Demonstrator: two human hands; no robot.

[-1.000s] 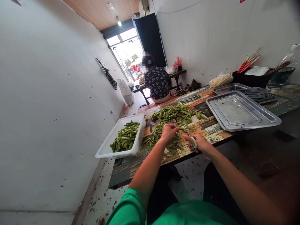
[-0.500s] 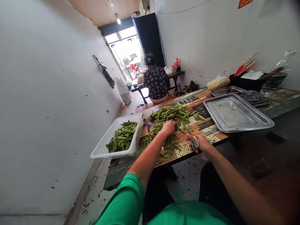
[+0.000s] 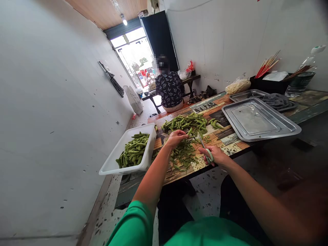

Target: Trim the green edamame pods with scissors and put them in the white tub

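Between its fingertips my left hand (image 3: pixel 177 137) pinches a green edamame pod (image 3: pixel 190 131), held above the table. My right hand (image 3: pixel 214 155) is closed round the pale green handles of a pair of scissors (image 3: pixel 200 139), whose slightly parted blades point up toward the pod. Beyond both hands spreads a pile of edamame pods (image 3: pixel 180 123). Below my left hand lie cut trimmings (image 3: pixel 183 155). At the left, a white plastic tub (image 3: pixel 110 167) contains many more pods (image 3: pixel 134 150).
Metal trays (image 3: pixel 258 119) rest on the right of the patterned table (image 3: pixel 230 131). Behind them are a bag of pale noodle-like food (image 3: pixel 238 86), a black box with skewers (image 3: pixel 271 83) and a large bottle (image 3: pixel 301 82). A person (image 3: pixel 169 89) sits facing away farther off.
My left hand has risen from the pile with a pod and moved slightly left. The scissors in my right hand have shifted left, closer to the pod.
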